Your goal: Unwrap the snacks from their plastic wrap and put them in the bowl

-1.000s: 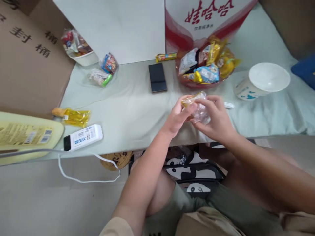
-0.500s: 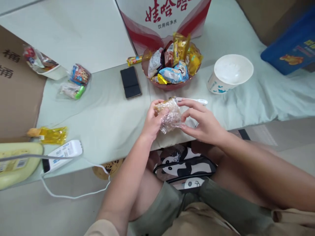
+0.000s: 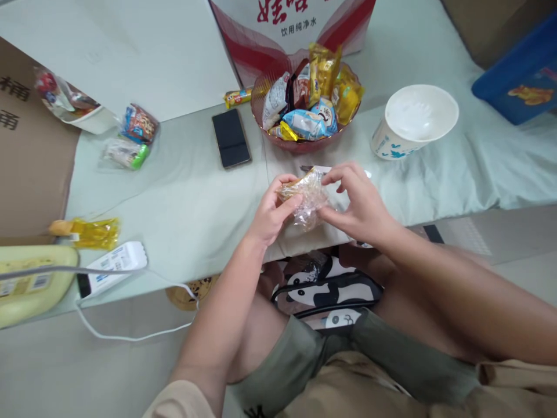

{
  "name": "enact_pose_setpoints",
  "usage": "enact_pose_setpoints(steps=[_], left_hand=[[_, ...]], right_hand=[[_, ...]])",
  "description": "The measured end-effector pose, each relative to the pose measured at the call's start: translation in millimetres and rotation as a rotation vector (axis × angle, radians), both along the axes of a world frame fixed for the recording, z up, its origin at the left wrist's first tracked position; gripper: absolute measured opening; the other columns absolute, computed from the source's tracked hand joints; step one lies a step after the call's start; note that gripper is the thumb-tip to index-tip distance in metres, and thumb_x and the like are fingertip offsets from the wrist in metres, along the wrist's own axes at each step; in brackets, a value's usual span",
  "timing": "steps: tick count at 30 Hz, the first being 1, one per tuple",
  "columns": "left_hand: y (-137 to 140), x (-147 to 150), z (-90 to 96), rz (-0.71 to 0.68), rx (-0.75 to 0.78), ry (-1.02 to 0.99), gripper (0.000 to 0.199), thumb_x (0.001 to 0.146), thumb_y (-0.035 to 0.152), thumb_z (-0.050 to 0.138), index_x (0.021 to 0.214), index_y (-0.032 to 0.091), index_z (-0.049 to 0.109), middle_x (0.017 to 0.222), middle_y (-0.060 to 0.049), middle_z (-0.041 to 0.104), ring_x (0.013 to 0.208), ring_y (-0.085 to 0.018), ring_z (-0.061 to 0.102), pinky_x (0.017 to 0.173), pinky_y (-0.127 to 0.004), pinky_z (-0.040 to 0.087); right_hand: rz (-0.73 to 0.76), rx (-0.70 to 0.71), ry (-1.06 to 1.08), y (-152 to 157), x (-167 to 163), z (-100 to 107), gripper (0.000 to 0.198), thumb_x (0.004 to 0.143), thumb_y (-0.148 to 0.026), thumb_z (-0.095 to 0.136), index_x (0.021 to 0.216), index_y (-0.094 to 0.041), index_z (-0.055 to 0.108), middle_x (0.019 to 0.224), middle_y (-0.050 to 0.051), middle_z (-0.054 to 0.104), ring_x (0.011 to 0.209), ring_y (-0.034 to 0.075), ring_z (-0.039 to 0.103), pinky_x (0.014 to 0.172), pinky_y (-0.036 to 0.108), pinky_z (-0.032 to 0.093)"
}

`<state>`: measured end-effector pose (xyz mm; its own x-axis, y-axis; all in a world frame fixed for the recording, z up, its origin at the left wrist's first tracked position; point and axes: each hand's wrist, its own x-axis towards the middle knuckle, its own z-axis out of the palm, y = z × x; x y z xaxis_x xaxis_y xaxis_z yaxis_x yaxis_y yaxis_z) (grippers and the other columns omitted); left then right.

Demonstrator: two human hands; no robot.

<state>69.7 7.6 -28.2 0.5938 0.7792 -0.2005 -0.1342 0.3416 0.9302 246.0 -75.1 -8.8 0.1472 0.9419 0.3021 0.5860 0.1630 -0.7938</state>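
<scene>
My left hand (image 3: 274, 210) grips a crumpled bundle of clear plastic wrap (image 3: 308, 200), its thumb pressed on top. Something yellowish shows along the bundle's upper left edge, but what lies inside is hard to make out. On the other side my right hand (image 3: 357, 203) has its fingertips and thumb on the film's right edge. Just behind the bundle, partly covered by my right hand, lies a thin white utensil (image 3: 321, 169) on the cloth. Beyond it stands a pink glass bowl (image 3: 300, 144) full of wrapped snacks (image 3: 307, 123).
A phone (image 3: 231, 138) lies left of the bowl, and a white paper tub (image 3: 413, 125) stands right. Snack packets (image 3: 140, 123), a yellow packet (image 3: 96, 232), a power strip (image 3: 115, 267) and its cord occupy the left. A panda-print bag (image 3: 326, 290) sits between my legs.
My right hand has shifted slightly up along the film, its fingers now more curled. The bundle has turned a little in my left hand. The camera view has shifted slightly.
</scene>
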Motion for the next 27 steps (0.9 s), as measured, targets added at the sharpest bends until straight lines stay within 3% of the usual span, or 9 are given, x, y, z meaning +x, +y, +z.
enact_pose_setpoints(steps=[3,7,11,15,20,24,27], left_hand=[[-2,-3,3.3,-0.052,-0.002,-0.047,0.069,0.056,0.058,0.092,0.108,0.027,0.058,0.096,-0.003,0.066,0.079,-0.018,0.065,0.069,-0.028,0.055],[-6,-2,4.2,-0.035,0.04,-0.059,0.094,0.049,0.041,0.099,0.127,0.031,0.048,0.109,-0.005,0.066,0.097,-0.025,0.07,0.084,-0.037,0.057],[1,-3,0.8,0.151,0.085,0.005,0.081,0.052,0.04,0.097,0.118,0.029,0.05,0.103,-0.003,0.065,0.092,-0.022,0.068,0.08,-0.032,0.055],[16,-9,-2.2,0.362,0.04,0.026,0.074,0.052,0.028,0.092,0.11,0.03,0.046,0.1,0.0,0.063,0.089,-0.018,0.066,0.072,-0.027,0.053],[23,-18,1.6,0.421,0.012,0.018,0.067,0.053,0.016,0.082,0.104,0.03,0.042,0.099,0.002,0.063,0.082,-0.014,0.064,0.069,-0.025,0.053],[24,-23,3.2,0.43,0.016,0.025,0.062,0.054,0.02,0.084,0.1,0.029,0.044,0.097,0.003,0.061,0.08,-0.013,0.063,0.066,-0.024,0.051],[24,-24,0.8,0.429,0.022,0.039,0.061,0.055,0.029,0.089,0.098,0.028,0.045,0.096,0.003,0.061,0.078,-0.013,0.063,0.065,-0.025,0.049]], right_hand=[[0.053,-0.119,0.115,2,-2,-4,0.044,0.076,-0.035,0.068,0.115,-0.022,0.053,0.116,0.01,0.065,0.092,0.023,0.064,0.075,0.038,0.055],[0.059,-0.196,0.202,2,-5,-6,0.049,0.079,-0.039,0.068,0.122,-0.021,0.052,0.116,0.011,0.066,0.088,0.021,0.065,0.071,0.034,0.055],[0.125,-0.148,0.204,5,-1,-4,0.043,0.089,-0.046,0.059,0.126,-0.022,0.056,0.128,0.013,0.065,0.107,0.026,0.065,0.086,0.04,0.056],[-0.034,-0.064,-0.19,14,21,-10,0.031,0.09,-0.033,0.055,0.118,-0.022,0.064,0.124,0.014,0.067,0.119,0.033,0.06,0.102,0.051,0.047],[-0.103,-0.216,-0.581,23,47,-28,0.029,0.087,-0.027,0.057,0.114,-0.02,0.067,0.114,0.017,0.07,0.111,0.038,0.059,0.09,0.053,0.047],[-0.075,-0.258,-0.578,19,46,-25,0.016,0.088,-0.027,0.056,0.095,-0.021,0.069,0.096,0.014,0.071,0.094,0.032,0.062,0.079,0.044,0.047],[-0.023,-0.278,-0.32,7,30,-7,0.015,0.089,-0.029,0.056,0.094,-0.02,0.067,0.088,0.009,0.07,0.082,0.026,0.064,0.073,0.038,0.048]])
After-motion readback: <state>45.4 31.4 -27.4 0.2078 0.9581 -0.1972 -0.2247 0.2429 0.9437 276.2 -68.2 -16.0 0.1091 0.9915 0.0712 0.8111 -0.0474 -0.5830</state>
